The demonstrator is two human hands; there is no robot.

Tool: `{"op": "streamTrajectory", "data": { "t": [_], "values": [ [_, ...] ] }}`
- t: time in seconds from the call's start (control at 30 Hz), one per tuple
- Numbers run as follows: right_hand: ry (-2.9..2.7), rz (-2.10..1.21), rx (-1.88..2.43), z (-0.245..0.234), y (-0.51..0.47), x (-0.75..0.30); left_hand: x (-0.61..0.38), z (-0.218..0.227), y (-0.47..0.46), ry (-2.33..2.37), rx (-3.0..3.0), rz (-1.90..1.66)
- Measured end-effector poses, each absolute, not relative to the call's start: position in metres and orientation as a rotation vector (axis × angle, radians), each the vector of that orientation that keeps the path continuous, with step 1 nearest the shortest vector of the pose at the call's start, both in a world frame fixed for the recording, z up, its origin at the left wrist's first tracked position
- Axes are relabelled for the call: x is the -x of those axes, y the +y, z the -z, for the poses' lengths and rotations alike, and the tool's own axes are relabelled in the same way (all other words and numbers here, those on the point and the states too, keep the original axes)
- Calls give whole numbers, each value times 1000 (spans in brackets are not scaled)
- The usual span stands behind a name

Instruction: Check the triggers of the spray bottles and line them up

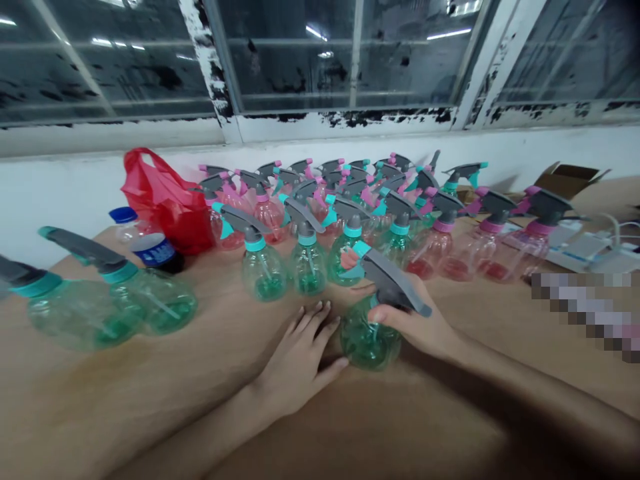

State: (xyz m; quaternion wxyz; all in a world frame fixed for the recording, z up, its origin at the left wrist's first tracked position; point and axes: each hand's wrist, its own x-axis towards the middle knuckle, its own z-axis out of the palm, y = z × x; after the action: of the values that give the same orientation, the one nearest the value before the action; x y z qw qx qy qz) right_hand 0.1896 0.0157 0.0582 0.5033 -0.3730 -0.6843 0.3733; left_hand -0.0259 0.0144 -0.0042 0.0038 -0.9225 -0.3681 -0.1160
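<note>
My right hand is closed round the neck of a green spray bottle with a grey and turquoise trigger head. The bottle is close above or on the table; I cannot tell which. My left hand lies palm down with its fingers spread, just left of that bottle. Beyond my hands stands a row of green spray bottles, among them one at its left end. Pink spray bottles continue the row to the right. Two more green bottles, one of them here, stand at the far left.
Many more spray bottles crowd the back of the wooden table. A red plastic bag and a blue-capped drink bottle are at the back left. An open cardboard box sits at the back right, below the windows.
</note>
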Motion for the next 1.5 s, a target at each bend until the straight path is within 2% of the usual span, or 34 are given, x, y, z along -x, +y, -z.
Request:
{"op": "streamTrajectory", "data": {
  "t": [0.2,0.4,0.6,0.77,1.0,1.17,1.5],
  "values": [
    [-1921,-552,1156,-42,1,-208,24,2,14,-1155,2898,339],
    [-1930,-311,1276,-43,-17,-216,26,0,9,-1147,2891,358],
    [-1998,-249,1203,-53,-16,-189,63,-2,-9,-1149,2887,368],
    [-2044,-378,1172,-57,-7,-143,127,-6,-24,-1274,2771,388],
    [-2092,-397,1080,-65,16,-60,191,-5,-43,-1379,2582,531],
    [-2124,-204,1094,-70,36,-16,207,1,-47,-1493,2587,563],
    [-2150,-168,1177,-75,65,12,205,-9,-46,-1485,2640,523]
  ]
}}
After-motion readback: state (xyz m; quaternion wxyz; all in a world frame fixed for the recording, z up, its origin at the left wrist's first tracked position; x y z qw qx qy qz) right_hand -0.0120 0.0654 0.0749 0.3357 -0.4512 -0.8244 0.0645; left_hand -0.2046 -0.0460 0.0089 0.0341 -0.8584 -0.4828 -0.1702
